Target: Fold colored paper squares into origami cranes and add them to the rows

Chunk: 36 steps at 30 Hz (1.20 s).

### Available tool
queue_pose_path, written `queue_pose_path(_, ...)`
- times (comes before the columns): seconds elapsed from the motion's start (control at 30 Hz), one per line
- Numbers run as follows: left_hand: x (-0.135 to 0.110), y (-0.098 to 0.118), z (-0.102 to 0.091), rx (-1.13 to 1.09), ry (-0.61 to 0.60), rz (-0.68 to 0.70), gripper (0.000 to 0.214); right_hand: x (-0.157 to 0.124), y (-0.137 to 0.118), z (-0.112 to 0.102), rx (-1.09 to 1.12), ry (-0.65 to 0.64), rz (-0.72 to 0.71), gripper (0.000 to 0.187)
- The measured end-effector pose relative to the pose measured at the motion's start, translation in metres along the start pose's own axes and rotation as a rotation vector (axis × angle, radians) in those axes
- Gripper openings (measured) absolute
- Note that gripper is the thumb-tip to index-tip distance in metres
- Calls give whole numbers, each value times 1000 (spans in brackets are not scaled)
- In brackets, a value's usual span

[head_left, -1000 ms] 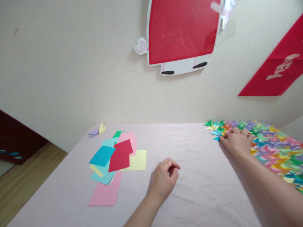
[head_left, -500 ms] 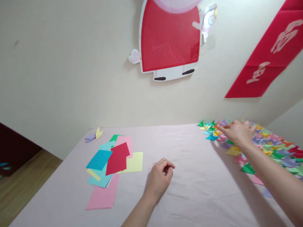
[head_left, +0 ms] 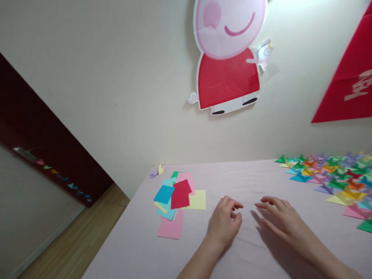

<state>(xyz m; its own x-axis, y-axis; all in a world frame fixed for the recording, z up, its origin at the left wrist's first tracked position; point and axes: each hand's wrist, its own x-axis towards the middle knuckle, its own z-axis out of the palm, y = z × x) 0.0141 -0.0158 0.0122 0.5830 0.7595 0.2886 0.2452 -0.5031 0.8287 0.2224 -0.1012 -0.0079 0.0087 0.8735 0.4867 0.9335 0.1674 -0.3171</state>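
My left hand (head_left: pixel 225 223) rests on the pale pink tablecloth (head_left: pixel 261 252) with its fingers loosely curled and nothing visible in them. Just to its right, my right hand (head_left: pixel 279 219) hovers over the cloth with fingers stretched out and empty. A loose stack of coloured paper squares (head_left: pixel 178 197), with a red sheet and a blue sheet on top, lies left of my left hand. A spread of small folded paper pieces (head_left: pixel 334 178) in many colours covers the table's far right.
Two small folded pieces, purple and yellow (head_left: pixel 157 170), sit at the table's far left corner. A cartoon pig cut-out (head_left: pixel 229 58) and a red banner (head_left: pixel 348 89) hang on the wall. The table's left edge drops to a wooden floor (head_left: pixel 72 248).
My right hand has left the folded pieces at the right and come back to the middle, beside my left hand. The view has swung up and to the left.
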Motion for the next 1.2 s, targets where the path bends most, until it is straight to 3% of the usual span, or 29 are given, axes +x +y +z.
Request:
queue_pose_path(0.1, -6, -10, -34, 134, 57, -33, 37, -9, -8, 24, 24, -21, 4, 29)
queue_pose_path(0.37, -35, -69, -176, 399, 253, -222, 30, -12, -2, 37, 85, 50, 40, 27)
queue_pose_path(0.5, -45, -78, -203, 463, 240, -253, 34, -11, -1, 38, 125, 59, 60, 27)
queue_pose_path(0.67, -50, -68, -196, 499, 116, -219, 49, -10, -3, 35, 198, 47, 107, 26)
queue_pose_path(0.8, -40, -50, -169, 565, -133, -209, 63, -7, -12, 26, 233, -6, 150, 21)
queue_pose_path(0.9, -28, -42, -145, 607, -249, -238, 71, -4, -20, 18, 240, -27, 180, 18)
queue_pose_path(1.07, -20, -46, -119, 733, -262, -285, 79, -1, -26, 10, 259, -35, 222, 15)
queue_pose_path(1.2, -18, -50, -107, 818, -197, -228, 65, 0, -27, 8, 267, -35, 224, 14)
